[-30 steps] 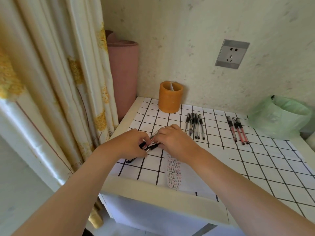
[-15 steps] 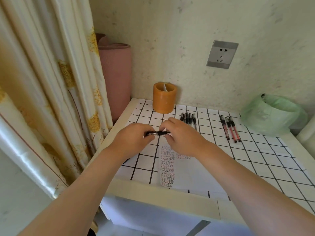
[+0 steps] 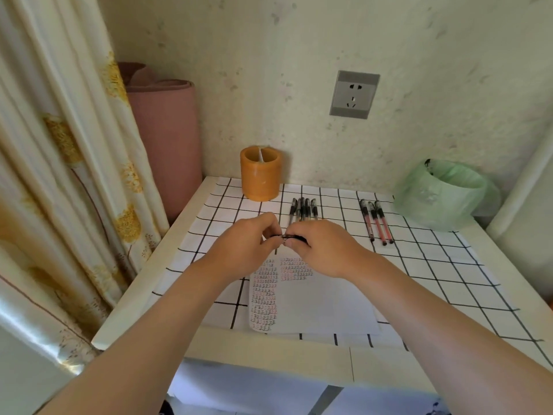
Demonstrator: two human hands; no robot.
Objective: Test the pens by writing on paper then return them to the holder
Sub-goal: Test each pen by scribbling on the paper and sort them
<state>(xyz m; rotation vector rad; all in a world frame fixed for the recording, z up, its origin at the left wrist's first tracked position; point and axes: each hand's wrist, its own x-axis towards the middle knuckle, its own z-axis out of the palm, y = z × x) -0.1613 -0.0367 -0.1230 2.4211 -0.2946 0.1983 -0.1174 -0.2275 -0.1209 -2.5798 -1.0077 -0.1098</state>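
Both hands hold one black pen [image 3: 286,236] level above the table, just beyond the sheet of paper [image 3: 314,307]. My left hand [image 3: 248,244] pinches its left end and my right hand [image 3: 320,247] grips its right end, so most of the pen is hidden. The paper carries rows of black and red writing at its left and top. An orange pen holder [image 3: 259,175] stands at the back by the wall. Several black pens [image 3: 303,208] lie in a row beyond my hands. Three red pens [image 3: 376,221] lie further right.
A checked white cloth [image 3: 434,274] covers the table. A green plastic bag [image 3: 446,194] sits at the back right. A curtain [image 3: 59,175] and a pink roll [image 3: 167,139] stand left of the table. A wall socket [image 3: 354,94] is above.
My hands lifted the pen off the table and brought it level between them. They have closed in on it, and less of the pen shows now. The view tilted slightly.
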